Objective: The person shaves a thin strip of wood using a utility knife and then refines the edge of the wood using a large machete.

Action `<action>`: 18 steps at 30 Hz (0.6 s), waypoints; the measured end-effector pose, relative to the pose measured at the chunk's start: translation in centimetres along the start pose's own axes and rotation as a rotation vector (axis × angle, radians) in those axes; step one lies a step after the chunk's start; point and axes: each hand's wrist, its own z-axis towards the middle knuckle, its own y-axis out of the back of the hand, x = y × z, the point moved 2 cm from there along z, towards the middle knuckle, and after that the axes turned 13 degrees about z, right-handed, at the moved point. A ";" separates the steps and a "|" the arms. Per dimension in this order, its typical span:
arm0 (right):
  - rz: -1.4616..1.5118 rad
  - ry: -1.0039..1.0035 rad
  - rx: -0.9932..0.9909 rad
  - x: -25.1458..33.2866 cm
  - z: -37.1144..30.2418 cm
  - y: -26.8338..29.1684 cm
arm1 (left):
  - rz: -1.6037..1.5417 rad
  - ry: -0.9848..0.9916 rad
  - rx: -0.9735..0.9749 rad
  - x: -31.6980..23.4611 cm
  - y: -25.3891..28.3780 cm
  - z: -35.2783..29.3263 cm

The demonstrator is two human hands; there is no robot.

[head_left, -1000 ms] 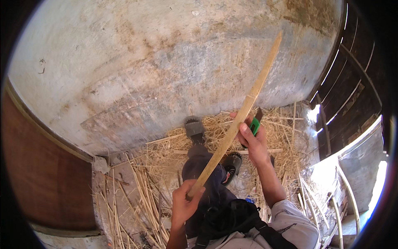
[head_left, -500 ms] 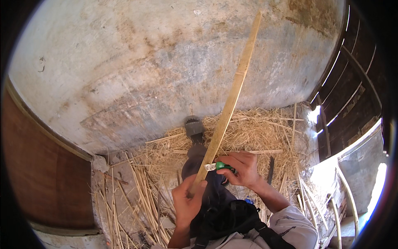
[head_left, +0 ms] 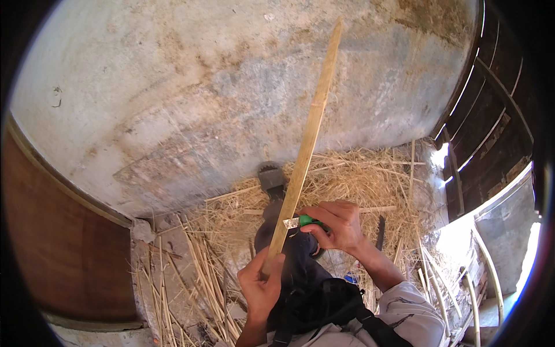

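My left hand [head_left: 260, 283] is closed round the lower end of a long, flat bamboo strip [head_left: 306, 147]. The strip slants up and away, narrowing to a pointed far end. A faint node crosses it partway along. In my right hand [head_left: 338, 224] is a green-handled utility knife [head_left: 309, 220], gripped between thumb and fingers. Its short, wide blade [head_left: 291, 222] lies against the right edge of the strip, a little above my left hand. A thin sliver shows just below the blade. My dark trouser leg is beneath the strip.
Pale shavings [head_left: 358, 179] cover the floor by a stained wall [head_left: 191, 104]. Thin split strips [head_left: 202, 272] lie at the left, near a brown panel [head_left: 63, 231]. A dark, narrow blade-like piece [head_left: 381, 232] rests among the shavings. Curved poles [head_left: 488, 263] stand at the right.
The strip's far end has swung to the left. The knife blade has shifted slightly up and left along with it. Both hands keep their hold.
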 end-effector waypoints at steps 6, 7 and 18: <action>-0.004 -0.024 -0.068 -1.2 0.1 -0.2 | 0.008 0.032 -0.001 -0.2 0.2 -0.1; 0.002 -0.042 -0.136 -2.4 0.1 -0.2 | 0.000 0.041 -0.003 0.0 0.2 -0.2; -0.126 -0.252 -0.268 -8.5 3.1 3.2 | 0.020 0.094 0.034 2.3 0.3 -3.1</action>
